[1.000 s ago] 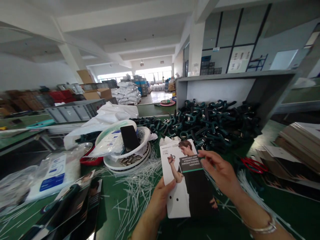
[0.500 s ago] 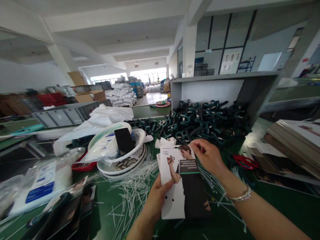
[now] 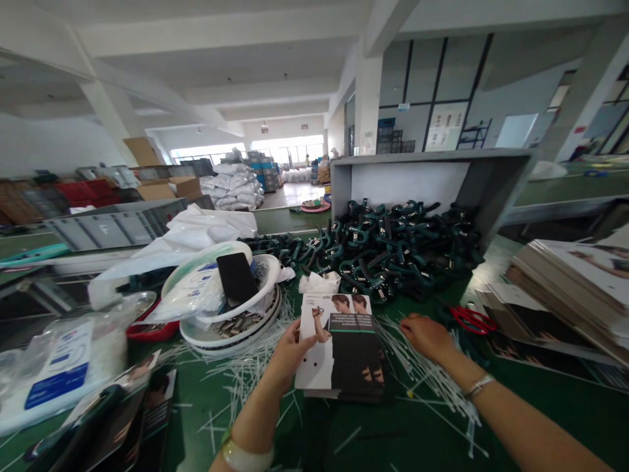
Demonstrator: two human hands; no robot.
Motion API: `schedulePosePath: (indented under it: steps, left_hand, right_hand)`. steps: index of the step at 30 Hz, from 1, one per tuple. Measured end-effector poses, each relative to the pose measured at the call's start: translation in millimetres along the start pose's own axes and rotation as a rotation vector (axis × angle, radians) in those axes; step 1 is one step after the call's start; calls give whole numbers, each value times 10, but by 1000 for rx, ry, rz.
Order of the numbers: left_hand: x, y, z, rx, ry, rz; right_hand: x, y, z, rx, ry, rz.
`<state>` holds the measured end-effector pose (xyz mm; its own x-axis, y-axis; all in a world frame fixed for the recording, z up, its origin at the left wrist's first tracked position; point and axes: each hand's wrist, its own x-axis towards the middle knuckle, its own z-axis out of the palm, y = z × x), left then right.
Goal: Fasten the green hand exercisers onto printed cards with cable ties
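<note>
We see that the right hand (image 3: 426, 337) has left the top corner of the front card (image 3: 313, 359) and is now beside the white strips (image 3: 437, 375), apart from the card. A second printed card (image 3: 376, 354) now shows along its right side. On the left arm (image 3: 263, 403), a pale bangle (image 3: 248, 457) has come into view.

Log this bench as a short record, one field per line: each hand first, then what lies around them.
Left hand: holding a printed card by its left edge, thumb on the front
Right hand: fingers curled, close to white strips; contact unclear
Beyond the card: heap of dark green grips
Right side: red-handled scissors, stacked cardboard
Left side: black phone atop stacked white basins
Surface: green table
</note>
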<state>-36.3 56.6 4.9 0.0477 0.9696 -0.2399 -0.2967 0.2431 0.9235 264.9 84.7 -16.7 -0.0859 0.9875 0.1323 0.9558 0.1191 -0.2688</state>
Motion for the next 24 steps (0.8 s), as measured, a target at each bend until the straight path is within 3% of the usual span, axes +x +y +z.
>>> schedulePosePath:
  steps: [3, 7, 11, 16, 19, 24]
  left_hand:
    - [-82, -64, -120, 50, -50, -15]
    - [-169, -147, -209, 94, -41, -25]
    - [-216, -138, -170, 57, -64, -31]
    - [-278, -100, -90, 9, -154, -81]
    - [-305, -103, -88, -32, -217, -95]
    - [-331, -85, -99, -63, -181, -102]
  right_hand:
    - [46, 119, -119, 149, 83, 36]
    - [126, 223, -360, 362, 305, 188]
    - [172, 96, -568, 611, 407, 274]
    - [83, -373, -635, 1338, 242, 317]
    - [3, -664, -600, 1471, 92, 318]
    - [-46, -977, -492, 1466, -75, 265]
